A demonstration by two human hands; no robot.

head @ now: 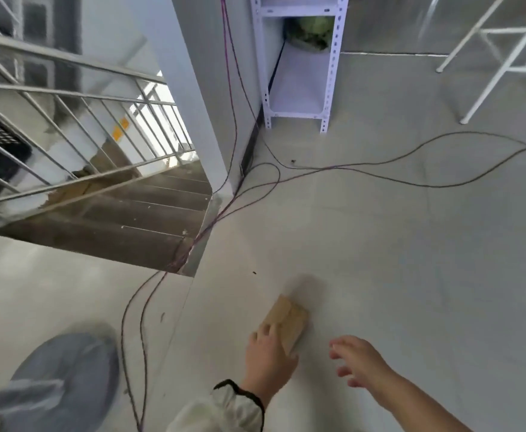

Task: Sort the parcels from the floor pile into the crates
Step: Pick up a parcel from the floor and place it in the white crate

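Observation:
A small brown cardboard parcel (288,321) is held above the pale floor at the bottom centre. My left hand (267,357), in a white sleeve with a dark cuff, grips its near end with the fingers curled round it. My right hand (356,360) hovers just to the right of the parcel, fingers spread and relaxed, holding nothing. No crates and no floor pile are in view.
An open stairwell (124,219) with a metal railing (68,98) drops away at the left. Thin cables (317,171) trail across the floor. A white metal shelf unit (299,73) stands at the back; white frame legs (498,57) at the top right. A blurred grey shape (65,378) lies bottom left.

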